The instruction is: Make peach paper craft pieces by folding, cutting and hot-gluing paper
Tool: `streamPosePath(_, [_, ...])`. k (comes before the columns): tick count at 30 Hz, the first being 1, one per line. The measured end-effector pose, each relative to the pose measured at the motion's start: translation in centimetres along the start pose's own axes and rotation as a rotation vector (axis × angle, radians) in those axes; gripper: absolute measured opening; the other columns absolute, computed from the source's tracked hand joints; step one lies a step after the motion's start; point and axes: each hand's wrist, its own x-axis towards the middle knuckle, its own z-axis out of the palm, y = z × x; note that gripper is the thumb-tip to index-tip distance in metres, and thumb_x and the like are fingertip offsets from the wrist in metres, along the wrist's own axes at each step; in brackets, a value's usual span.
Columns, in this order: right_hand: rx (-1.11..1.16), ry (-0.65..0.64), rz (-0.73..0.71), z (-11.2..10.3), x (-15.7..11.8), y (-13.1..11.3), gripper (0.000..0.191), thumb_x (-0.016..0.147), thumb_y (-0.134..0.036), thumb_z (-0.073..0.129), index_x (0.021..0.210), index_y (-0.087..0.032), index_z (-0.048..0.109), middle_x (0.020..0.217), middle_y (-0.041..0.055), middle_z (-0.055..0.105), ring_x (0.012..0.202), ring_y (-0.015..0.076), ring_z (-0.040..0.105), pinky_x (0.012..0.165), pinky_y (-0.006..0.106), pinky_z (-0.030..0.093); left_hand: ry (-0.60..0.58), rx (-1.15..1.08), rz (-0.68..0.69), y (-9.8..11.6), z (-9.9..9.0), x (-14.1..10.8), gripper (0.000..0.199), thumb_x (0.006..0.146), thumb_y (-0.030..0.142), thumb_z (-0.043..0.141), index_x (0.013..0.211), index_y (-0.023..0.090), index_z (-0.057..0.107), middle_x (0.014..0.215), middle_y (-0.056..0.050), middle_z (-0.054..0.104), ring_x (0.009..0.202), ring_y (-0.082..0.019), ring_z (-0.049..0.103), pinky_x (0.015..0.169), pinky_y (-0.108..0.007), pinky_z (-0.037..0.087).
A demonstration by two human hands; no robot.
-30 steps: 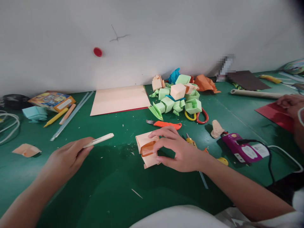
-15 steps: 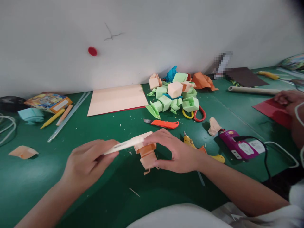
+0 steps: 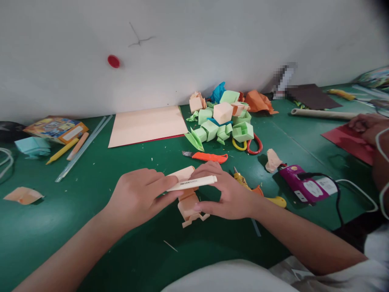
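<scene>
My left hand (image 3: 142, 194) is closed on a white marker (image 3: 197, 183) with small dark print along its barrel. The marker points right, its far end in front of the fingers of my right hand (image 3: 226, 194). That hand grips a peach folded-paper figure (image 3: 189, 205) with thin bent strips at its near end. Part of the figure is hidden behind the marker and my fingers. An orange utility knife (image 3: 209, 157) lies just beyond my hands. To the right of my right hand is a yellow glue gun (image 3: 241, 180), partly covered by my forearm.
Green and peach paper boxes (image 3: 223, 113) are heaped by the wall, with scissors (image 3: 254, 144) beside them. A purple power strip (image 3: 299, 182) with cables sits at right. Peach sheets (image 3: 147, 125) lie at the back. Another person's hand (image 3: 369, 125) rests on red paper (image 3: 346, 142).
My left hand has moved right with the marker, whose far end now lies across in front of my right hand. My right hand stays at the paper figure.
</scene>
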Motion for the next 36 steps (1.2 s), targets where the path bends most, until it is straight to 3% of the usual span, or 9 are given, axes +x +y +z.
streamPosePath(5, [0.118, 0.022, 0.038, 0.3, -0.1, 0.2, 0.05, 0.091, -0.044, 0.075, 0.136, -0.028, 0.059, 0.125, 0.008, 0.071, 0.111, 0.0239, 0.063, 0.099, 0.043, 0.048, 0.011, -0.027, 0.014, 0.4, 0.4, 0.0, 0.023, 0.103, 0.038, 0.056, 0.093, 0.024, 0.071, 0.061, 0.003, 0.06, 0.053, -0.013, 0.054, 0.053, -0.028, 0.035])
streamPosePath(10, [0.144, -0.013, -0.06, 0.4, 0.3, 0.0, 0.029, 0.097, -0.041, 0.068, 0.122, -0.026, 0.07, 0.106, 0.0048, 0.078, 0.094, 0.0185, 0.069, 0.092, 0.036, 0.052, 0.063, -0.034, 0.01, 0.7, 0.7, -0.2, 0.021, 0.102, 0.039, 0.058, 0.097, 0.024, 0.072, 0.063, 0.003, 0.061, 0.055, -0.013, 0.055, 0.056, -0.027, 0.038])
streamPosePath(15, [0.193, -0.023, -0.125, 0.6, 0.5, 0.0, 0.019, 0.099, -0.025, 0.067, 0.117, -0.024, 0.071, 0.103, 0.0037, 0.079, 0.095, 0.0155, 0.07, 0.088, 0.029, 0.055, 0.112, 0.059, 0.0, 1.0, 0.7, -0.2, 0.016, 0.099, 0.038, 0.064, 0.103, 0.027, 0.075, 0.06, 0.004, 0.055, 0.053, -0.012, 0.051, 0.056, -0.028, 0.038])
streamPosePath(20, [0.211, 0.009, -0.107, 0.6, 0.3, 0.1, 0.011, 0.095, -0.019, 0.071, 0.104, -0.023, 0.072, 0.095, 0.0021, 0.077, 0.091, 0.0143, 0.07, 0.085, 0.027, 0.056, 0.132, 0.036, -0.074, 0.8, 0.7, -0.3, 0.032, 0.096, 0.05, 0.066, 0.115, 0.026, 0.071, 0.062, 0.005, 0.059, 0.057, -0.013, 0.057, 0.058, -0.026, 0.043])
streamPosePath(23, [0.185, 0.072, -0.08, 0.5, 0.2, 0.0, 0.012, 0.094, -0.017, 0.071, 0.104, -0.022, 0.071, 0.095, 0.003, 0.076, 0.088, 0.0147, 0.07, 0.083, 0.027, 0.056, 0.081, -0.114, -0.265, 0.2, 0.8, -0.9, 0.035, 0.096, 0.05, 0.063, 0.118, 0.024, 0.067, 0.065, 0.005, 0.059, 0.055, -0.011, 0.056, 0.055, -0.023, 0.043])
streamPosePath(28, [0.164, 0.175, 0.036, 0.4, -0.1, 0.0, 0.006, 0.092, -0.019, 0.071, 0.096, -0.02, 0.067, 0.085, 0.0009, 0.072, 0.067, 0.011, 0.064, 0.062, 0.022, 0.052, -0.053, -0.359, -0.595, -0.7, 1.7, -2.2, 0.023, 0.097, 0.032, 0.052, 0.115, 0.021, 0.063, 0.063, 0.009, 0.049, 0.047, -0.008, 0.044, 0.051, -0.02, 0.038])
streamPosePath(36, [0.141, 0.201, 0.088, 0.6, -0.1, 0.0, 0.009, 0.088, -0.013, 0.071, 0.091, -0.021, 0.067, 0.084, 0.0006, 0.075, 0.062, 0.0105, 0.064, 0.058, 0.021, 0.05, -0.38, -0.618, -0.678, -0.5, 3.1, -2.1, 0.051, 0.087, 0.054, 0.064, 0.129, 0.024, 0.062, 0.076, 0.004, 0.06, 0.064, -0.014, 0.054, 0.06, -0.025, 0.042])
